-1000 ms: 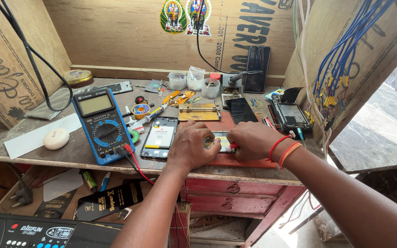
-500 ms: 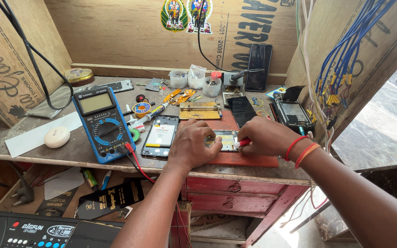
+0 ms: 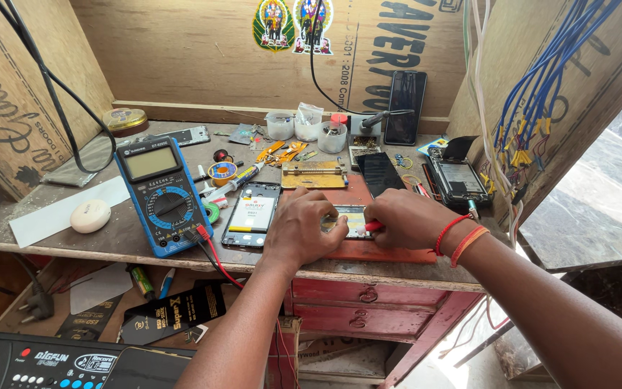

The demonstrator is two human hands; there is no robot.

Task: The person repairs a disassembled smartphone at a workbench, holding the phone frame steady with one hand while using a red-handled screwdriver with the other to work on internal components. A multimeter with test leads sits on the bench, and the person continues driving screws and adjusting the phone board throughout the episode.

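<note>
A small opened phone lies flat on a red mat at the front edge of the bench, its back off and its yellowish insides facing up. Much of it is covered from both sides. A red-handled tool rests with its tip on the phone's right end.

We see a blue meter with grey screen at left, two colourful stickers on the back wall, a dark phone screen leaning there, a black packet below.
</note>
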